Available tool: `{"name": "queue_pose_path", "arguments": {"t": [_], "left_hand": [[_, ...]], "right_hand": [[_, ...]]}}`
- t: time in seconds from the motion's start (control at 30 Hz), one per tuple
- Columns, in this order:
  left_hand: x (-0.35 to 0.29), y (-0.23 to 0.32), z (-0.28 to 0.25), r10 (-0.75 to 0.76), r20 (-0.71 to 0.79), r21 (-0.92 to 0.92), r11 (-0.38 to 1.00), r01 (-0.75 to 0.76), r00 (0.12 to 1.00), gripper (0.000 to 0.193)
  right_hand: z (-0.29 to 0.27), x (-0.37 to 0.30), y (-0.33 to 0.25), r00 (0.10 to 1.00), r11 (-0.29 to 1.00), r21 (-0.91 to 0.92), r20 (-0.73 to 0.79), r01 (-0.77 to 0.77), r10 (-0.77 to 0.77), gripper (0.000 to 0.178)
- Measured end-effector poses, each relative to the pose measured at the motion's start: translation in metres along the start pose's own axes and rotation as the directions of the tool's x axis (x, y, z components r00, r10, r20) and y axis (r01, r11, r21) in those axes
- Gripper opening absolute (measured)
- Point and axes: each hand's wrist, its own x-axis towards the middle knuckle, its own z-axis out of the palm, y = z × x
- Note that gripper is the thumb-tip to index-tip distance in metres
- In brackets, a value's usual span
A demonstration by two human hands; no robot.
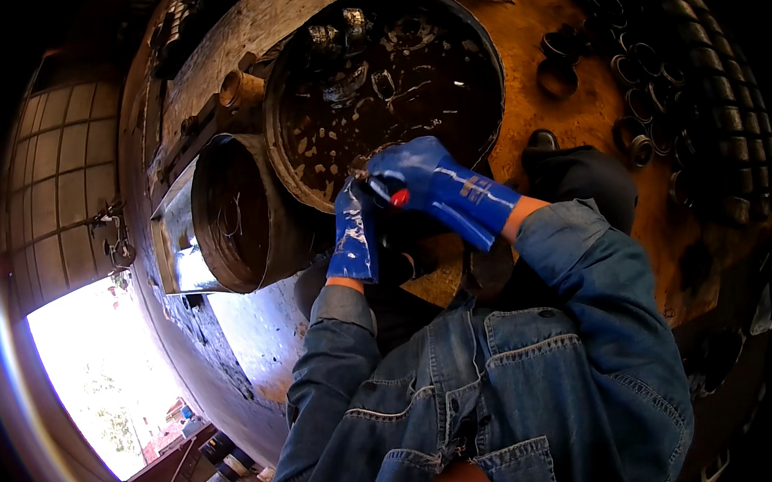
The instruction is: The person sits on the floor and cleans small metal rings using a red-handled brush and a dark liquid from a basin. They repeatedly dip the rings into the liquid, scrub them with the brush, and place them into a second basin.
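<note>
Right grip (410,170), in a blue glove, closed around a red piece (400,197); only part of it shows, on the near side of the glove, so its full shape cannot be told. Left grip (351,207), also blue-gloved, just left of the right one, fingers pointing up and in toward it; a small dark bit (361,177) at its fingertips, too blurred to name. Cannot tell whether the left fingers clasp that bit or merely touch it. Whitish wet-looking marks on the left glove; pale streaks on the right cuff. Both grips at the near edge of a round tub (275,148), which lies directly beyond them. In it, dark liquid (424,111) with glints and pale patches; shiny metal pieces (327,42) at the far left part, well beyond the grips. Left of the left grip, a drum (286,229), near the tub, its dark mouth facing left, a thin pale wire (234,214) inside. Further off beyond the drum, a brown block (242,90). Right of the right grip, past the tub, orange-brown floor (528,72) with loose dark rings (558,77); farther right, a stack (735,109) in rows. Shoe (542,140) right of the right grip. Bright doorway (92,375), far left and nearer the body than the grips.
</note>
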Motion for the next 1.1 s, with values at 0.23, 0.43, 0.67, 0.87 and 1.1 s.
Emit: {"name": "queue_pose_path", "arguments": {"t": [0.23,0.43,0.67,0.87,1.1], "left_hand": [[-0.017,0.072,-0.030,-0.069,0.041,0.142,0.988,0.063,0.997,0.059],[0.001,0.021,-0.004,0.212,0.093,0.182,0.957,-0.226,0.973,0.042],[-0.016,0.064,-0.018,-0.030,0.020,0.023,0.999,0.030,0.999,0.056],[-0.017,0.087,-0.038,-0.121,0.097,0.179,0.979,0.103,0.988,0.062],[0.037,0.147,-0.048,-0.077,0.252,0.597,0.797,-0.093,0.965,0.058]], "right_hand": [[0.002,0.004,0.056,0.867,0.749,0.483,0.044,-0.453,0.496,0.031],[0.051,0.015,0.036,0.955,0.934,0.276,-0.253,0.228,-0.158,0.053],[0.031,0.017,0.071,0.915,0.733,0.612,-0.037,-0.297,0.401,0.029],[-0.004,-0.022,0.048,0.774,0.499,0.748,0.031,-0.437,0.633,0.049],[-0.007,0.003,0.038,0.743,0.501,0.658,0.134,-0.562,0.656,0.047]]}}
